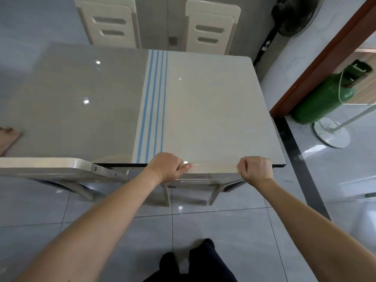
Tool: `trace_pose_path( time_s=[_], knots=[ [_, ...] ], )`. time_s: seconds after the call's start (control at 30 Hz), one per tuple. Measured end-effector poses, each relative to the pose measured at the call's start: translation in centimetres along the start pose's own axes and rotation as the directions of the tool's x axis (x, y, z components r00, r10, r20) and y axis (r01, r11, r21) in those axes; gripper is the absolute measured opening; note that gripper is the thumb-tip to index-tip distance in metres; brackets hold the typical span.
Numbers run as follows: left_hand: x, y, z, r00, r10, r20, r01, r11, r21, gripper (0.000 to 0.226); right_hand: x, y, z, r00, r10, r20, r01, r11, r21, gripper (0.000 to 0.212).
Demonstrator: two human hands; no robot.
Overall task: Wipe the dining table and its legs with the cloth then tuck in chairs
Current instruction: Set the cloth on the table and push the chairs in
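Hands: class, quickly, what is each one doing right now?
Left hand: closed, gripping the chair back.
Right hand: closed, gripping the same chair back.

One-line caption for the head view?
Left hand and right hand grip the backrest of a cream chair at a glossy blue-striped dining table.

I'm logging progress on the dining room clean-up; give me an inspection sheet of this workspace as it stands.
Surface: dining table glossy, blue stripes.
Job's things: near chair at table edge; second chair left of it; far chairs against far edge; cloth nothing seen.
Clutter: wooden board at table's left.
Grippers: left hand and right hand grip near chair's top rail.
Cables: pale cord by gas cylinder.
Surroundings: black fan, white stand base, tiled floor.
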State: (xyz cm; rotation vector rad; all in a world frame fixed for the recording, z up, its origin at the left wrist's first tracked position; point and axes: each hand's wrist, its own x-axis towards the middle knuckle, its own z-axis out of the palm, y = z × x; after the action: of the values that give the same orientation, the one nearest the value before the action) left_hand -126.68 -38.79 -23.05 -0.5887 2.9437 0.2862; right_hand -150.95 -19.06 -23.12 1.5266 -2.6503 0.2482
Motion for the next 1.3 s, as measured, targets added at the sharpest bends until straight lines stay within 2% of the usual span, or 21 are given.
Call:
trace_pose_path(
  time_s=[0.17, 0.33, 0.47, 0.57, 0.67, 0.73, 0.8, 0.9, 0.97, 1.03, 1.1, 1.17, 1.23, 1.3],
  knots=[
    [-0.1, 1.1, 0.2, 1.0, -0.029, -0.012, 0.029, 0.999, -0.026, 0.066, -0.4, 0.9, 0.2, 0.999, 0.029, 0.016, -0.029, 0.999, 0.018, 0.045],
    [-0.8, 2.5, 0.5, 0.997, -0.077, 0.003, 0.077, 0.995, -0.062, 0.063, -1.3, 1.1, -0.8, 0.991, 0.013, 0.136, -0.012, 1.0, -0.013, 0.04],
    [-1.2, 4.3, 1.0, 0.996, -0.084, 0.003, 0.084, 0.993, -0.081, 0.065, -2.6, 1.3, -1.7, 0.971, 0.106, 0.213, -0.115, 0.993, 0.028, 0.042],
    [-1.5, 4.9, 1.0, 0.994, -0.107, -0.001, 0.107, 0.99, -0.096, 0.065, -3.7, 0.8, -2.3, 0.979, 0.111, 0.17, -0.125, 0.989, 0.075, 0.043],
    [-1.7, 5.2, 0.6, 0.986, -0.16, 0.037, 0.163, 0.98, -0.112, 0.062, -5.4, 0.2, -2.4, 0.982, 0.145, 0.119, -0.17, 0.959, 0.227, 0.041],
    [-2.1, 5.5, 0.6, 0.98, -0.194, 0.048, 0.199, 0.963, -0.181, 0.059, -6.7, 0.1, -2.0, 0.981, 0.162, 0.104, -0.186, 0.938, 0.293, 0.038],
    [-3.0, 5.8, 0.8, 0.981, -0.191, -0.011, 0.18, 0.942, -0.284, 0.055, -8.2, -0.4, -2.1, 0.978, 0.194, 0.073, -0.207, 0.899, 0.386, 0.033],
    [-4.9, 6.1, 1.4, 0.968, -0.142, -0.209, 0.056, 0.928, -0.369, 0.036, -11.6, -2.1, -3.3, 0.936, 0.349, 0.042, -0.302, 0.738, 0.603, 0.029],
    [-6.6, 6.8, 1.6, 0.913, -0.124, -0.389, -0.05, 0.911, -0.408, 0.026, -14.7, -3.4, -4.0, 0.877, 0.48, 0.021, -0.362, 0.631, 0.686, 0.022],
    [-8.6, 7.9, 1.9, 0.884, -0.135, -0.448, -0.108, 0.873, -0.476, 0.027, -18.3, -4.2, -4.3, 0.795, 0.603, 0.064, -0.434, 0.492, 0.755, 0.018],
    [-10.6, 8.9, 3.4, 0.937, -0.155, -0.312, -0.074, 0.786, -0.613, 0.021, -22.5, -4.5, -3.9, 0.704, 0.698, 0.132, -0.506, 0.363, 0.782, 0.018],
    [-12.1, 9.9, 5.6, 0.985, -0.158, -0.065, 0.063, 0.69, -0.721, 0.013, -27.4, -4.3, -2.5, 0.604, 0.766, 0.22, -0.557, 0.207, 0.805, 0.019],
    [-13.6, 10.5, 8.5, 0.978, -0.149, 0.142, 0.206, 0.679, -0.704, 0.008, -32.5, -4.2, -0.8, 0.474, 0.823, 0.313, -0.584, 0.028, 0.811, 0.02],
    [-15.1, 11.0, 11.7, 0.932, -0.156, 0.328, 0.342, 0.682, -0.646, 0.015, -37.8, -4.3, 1.0, 0.306, 0.868, 0.392, -0.592, -0.149, 0.792, 0.021]
  ],
)
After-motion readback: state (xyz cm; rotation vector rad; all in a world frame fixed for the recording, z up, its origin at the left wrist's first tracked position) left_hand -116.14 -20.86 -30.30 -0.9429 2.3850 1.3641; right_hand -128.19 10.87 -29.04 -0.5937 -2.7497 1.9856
